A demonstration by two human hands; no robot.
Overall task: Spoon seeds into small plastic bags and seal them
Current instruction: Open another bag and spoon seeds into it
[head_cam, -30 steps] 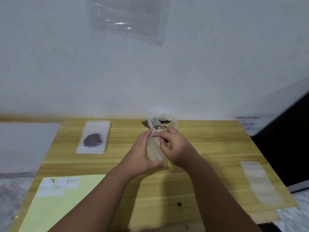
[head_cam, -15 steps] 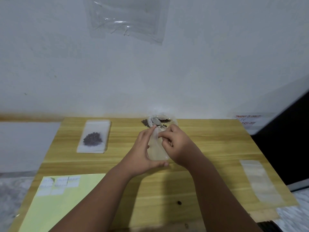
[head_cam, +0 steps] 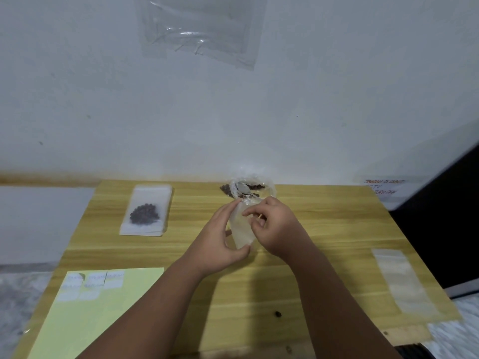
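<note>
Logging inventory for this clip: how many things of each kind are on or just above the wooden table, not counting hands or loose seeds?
Small clear plastic bags: 2 (held empty bag, seed-filled bag)
Pile of empty clear bags: 1
Open clear seed pouch: 1
Silver metal spoon: 1
Pale yellow label sheet: 1
Total: 6

Held upright mid desk: clear bag (head_cam: 241,229). Seeds (head_cam: 228,189) with spoon (head_cam: 243,188) on top, back edge. Filled bag (head_cam: 146,211) flat, back left. Spare bags (head_cam: 400,278), right edge.
</note>
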